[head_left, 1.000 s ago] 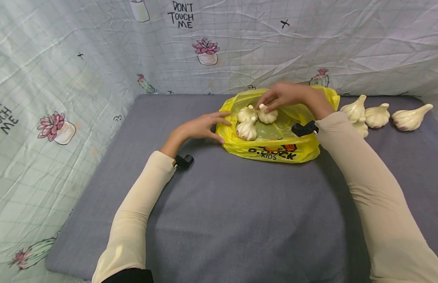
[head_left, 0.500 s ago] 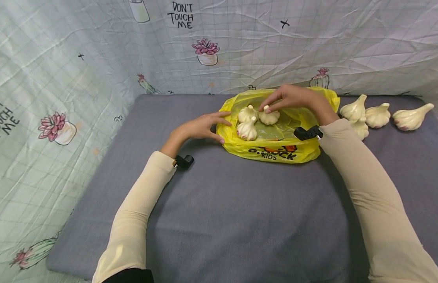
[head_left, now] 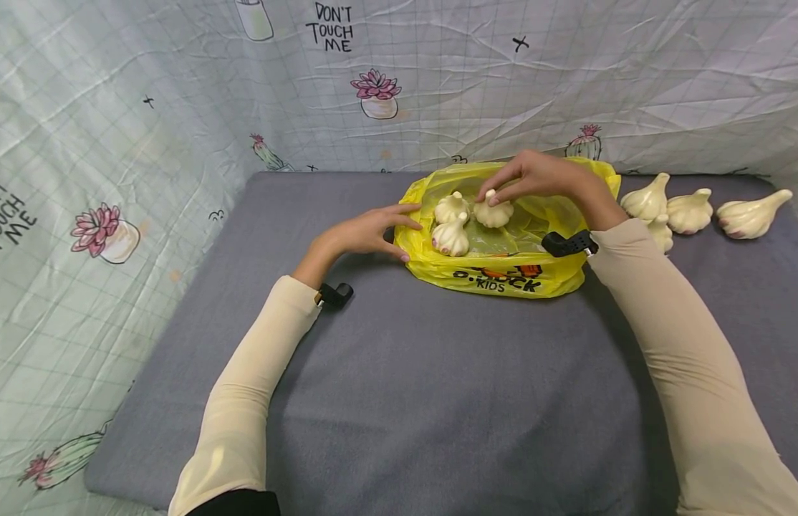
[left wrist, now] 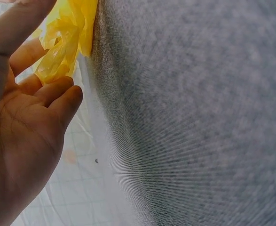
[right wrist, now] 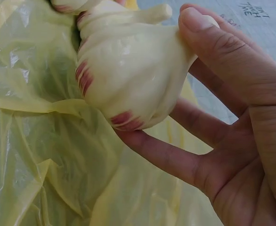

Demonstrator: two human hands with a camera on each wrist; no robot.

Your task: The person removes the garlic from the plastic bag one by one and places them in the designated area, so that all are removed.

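Observation:
A yellow plastic bag lies with its mouth spread, garlic bulbs inside. My right hand reaches into it and holds a garlic bulb near its stem. In the right wrist view, this bulb is cream with pink streaks; the thumb is at the stem and a finger below. Two more garlic bulbs sit at the bag's left side. My left hand touches the bag's left end with fingers spread. Crumpled plastic lies against its fingers in the left wrist view.
Several garlic bulbs lie on the grey cloth surface right of the bag, one partly hidden by the right sleeve. A printed cloth backdrop stands behind and at the left.
My right hand has shifted slightly to the right inside the bag, and the bulb it holds has moved along, away from the other two. The left hand stays where it was.

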